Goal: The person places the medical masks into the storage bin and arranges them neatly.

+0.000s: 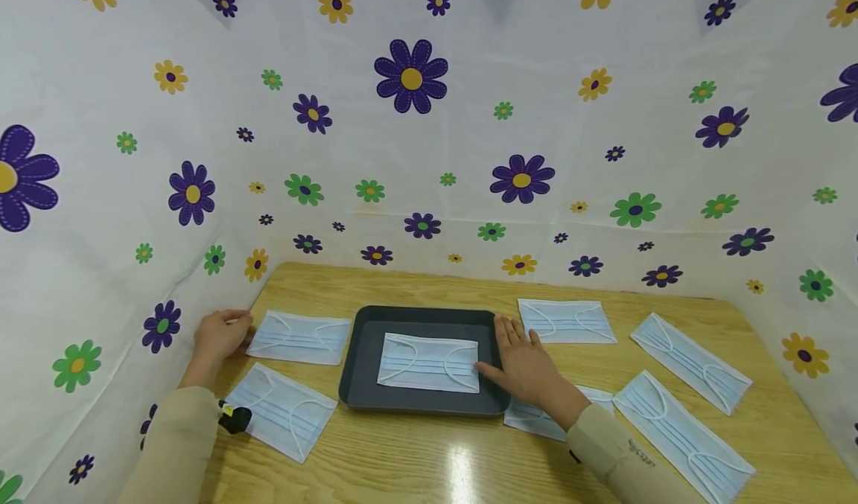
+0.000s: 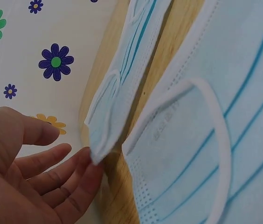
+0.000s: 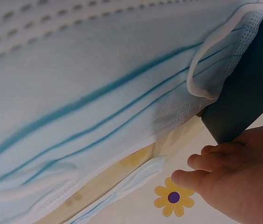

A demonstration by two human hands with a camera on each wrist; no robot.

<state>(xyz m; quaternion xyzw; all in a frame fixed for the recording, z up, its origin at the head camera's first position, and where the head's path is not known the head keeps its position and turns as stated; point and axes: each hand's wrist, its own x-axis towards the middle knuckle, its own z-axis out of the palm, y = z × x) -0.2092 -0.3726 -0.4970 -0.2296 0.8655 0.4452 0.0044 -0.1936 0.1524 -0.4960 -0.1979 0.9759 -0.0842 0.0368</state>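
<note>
A dark grey tray (image 1: 422, 409) sits mid-table with a pale blue face mask (image 1: 429, 362) lying flat inside it. My right hand (image 1: 529, 366) lies along the tray's right rim, its fingers extended and the thumb reaching inward by the mask's edge. In the right wrist view, the right fingers (image 3: 224, 161) are against the tray's dark wall (image 3: 248, 88). My left hand (image 1: 221, 338) is at the left end of another mask (image 1: 299, 337). Seen from the left wrist, its fingertips (image 2: 92, 165) touch that mask's corner (image 2: 101, 140) while the thumb stays apart.
A mask (image 1: 281, 412) lies front left, beside a small black object (image 1: 234, 419). Right of the tray are more masks: one at the back (image 1: 566, 321), one partly under my right forearm (image 1: 536, 419), two slanted ones (image 1: 692, 362) (image 1: 684, 437). Flowered white cloth (image 1: 462, 139) encloses the wooden table.
</note>
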